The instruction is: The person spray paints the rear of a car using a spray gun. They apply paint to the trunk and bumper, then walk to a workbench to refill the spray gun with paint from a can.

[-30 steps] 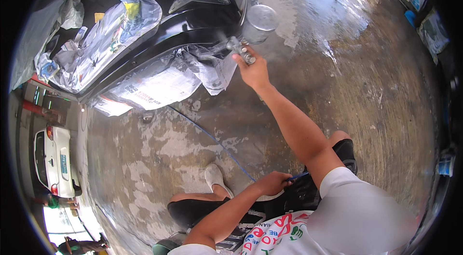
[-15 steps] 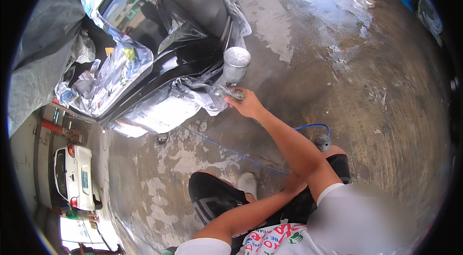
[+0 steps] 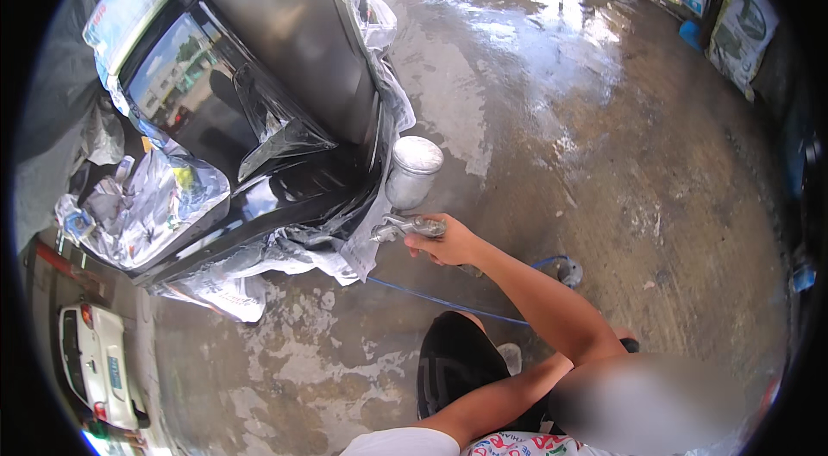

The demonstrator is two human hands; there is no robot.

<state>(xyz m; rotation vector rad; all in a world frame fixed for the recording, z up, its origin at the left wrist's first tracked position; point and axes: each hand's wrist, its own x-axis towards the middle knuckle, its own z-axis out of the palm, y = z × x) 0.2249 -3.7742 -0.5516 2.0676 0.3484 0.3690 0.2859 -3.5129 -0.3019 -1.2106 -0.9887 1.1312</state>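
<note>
My right hand (image 3: 447, 240) is closed around the handle of a metal spray gun (image 3: 398, 227). Its round silver paint cup (image 3: 412, 176) stands on top, tilted slightly. The gun's front faces left, close to a glossy black car body (image 3: 297, 42) with plastic and paper masking film (image 3: 297, 253) along its lower edge. Whether gun and film touch, I cannot tell. My left forearm (image 3: 509, 391) crosses the lower middle and passes beneath my right arm, which hides the left hand.
A blue air hose (image 3: 440, 299) crosses the wet, patchy concrete floor (image 3: 552, 154). A small round metal object (image 3: 568, 271) sits beside my right forearm. At the far left stands a white car (image 3: 99, 361); sacks (image 3: 742, 29) hang at the upper right.
My view has shifted, so the black car sits farther left and lower. The spray gun, still in my right hand, appears lower in view. The left hand, partly visible before, is now hidden.
</note>
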